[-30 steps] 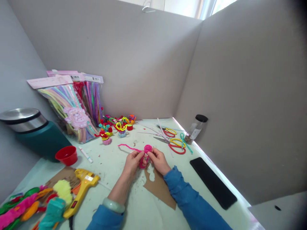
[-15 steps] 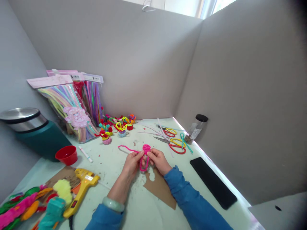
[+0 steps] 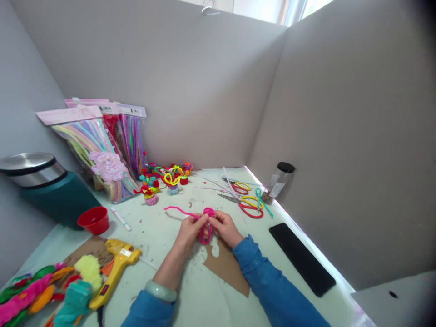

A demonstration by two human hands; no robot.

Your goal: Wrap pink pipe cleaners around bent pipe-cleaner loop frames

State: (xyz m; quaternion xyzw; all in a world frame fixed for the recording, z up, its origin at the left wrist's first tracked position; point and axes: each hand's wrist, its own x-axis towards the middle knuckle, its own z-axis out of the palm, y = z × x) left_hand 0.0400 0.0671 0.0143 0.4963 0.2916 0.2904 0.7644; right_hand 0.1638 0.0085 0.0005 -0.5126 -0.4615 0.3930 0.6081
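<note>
Both hands meet over the middle of the pale green table (image 3: pixel 204 299). My left hand (image 3: pixel 190 230) and my right hand (image 3: pixel 225 228) pinch a bright pink pipe cleaner (image 3: pixel 206 222) between their fingertips. The pipe cleaner has a coiled head at the top, a loop hanging below, and a loose tail running left across the table. A torn piece of brown cardboard (image 3: pixel 227 269) lies under my right wrist. Blue sleeves cover both forearms, and a pale green bangle sits on my left wrist.
A yellow glue gun (image 3: pixel 115 268) and a heap of colourful crafts (image 3: pixel 51 290) lie front left. A red cup (image 3: pixel 94 220), a teal bin (image 3: pixel 47 193) and pipe cleaner packs (image 3: pixel 98 150) stand at left. Scissors (image 3: pixel 247 204), a jar (image 3: pixel 277 184) and a black phone (image 3: pixel 301 259) are at right.
The pink loop below the coil has been drawn longer and then pinched closer between my fingertips. My hands stay in nearly the same spot.
</note>
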